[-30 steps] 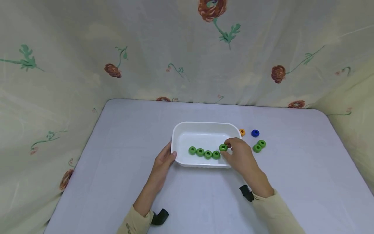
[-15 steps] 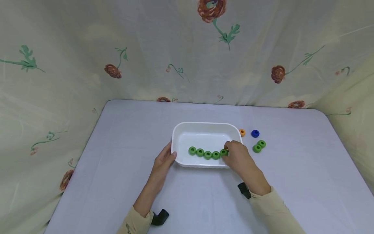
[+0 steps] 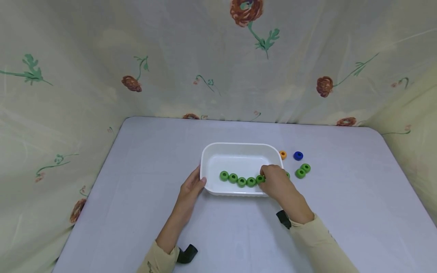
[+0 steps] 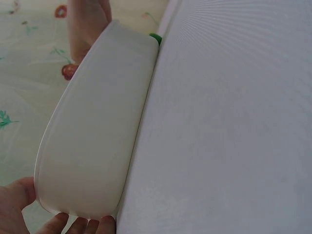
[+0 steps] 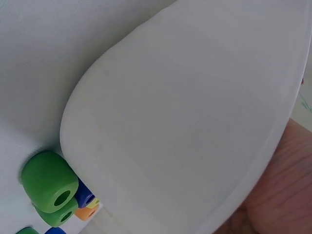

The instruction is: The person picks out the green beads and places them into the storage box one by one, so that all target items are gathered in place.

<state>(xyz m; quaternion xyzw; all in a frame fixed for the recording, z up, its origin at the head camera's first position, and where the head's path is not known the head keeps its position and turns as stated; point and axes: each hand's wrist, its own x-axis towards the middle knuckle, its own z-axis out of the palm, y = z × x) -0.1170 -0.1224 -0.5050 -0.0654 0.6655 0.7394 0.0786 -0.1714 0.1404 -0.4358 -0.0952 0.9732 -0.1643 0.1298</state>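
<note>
Tray [image 3: 235, 160] on pale, perhaps clothed table [image 3: 157, 148]; flowered drapes [image 3: 170, 41] behind.

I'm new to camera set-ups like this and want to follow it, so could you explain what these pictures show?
There is no machine here, just a person's two bare hands. The head view comes from a camera worn on the head, looking down over everything. The two wrist views come from cameras worn on each wrist; both mostly show the outer wall of a white tray.

The left hand grips the tray's left end. The right hand reaches inside and appears to pinch the rightmost bead in a row of five green beads.

On the pale-covered table, right of the tray, lie loose green beads, a blue bead and an orange bead.
</note>
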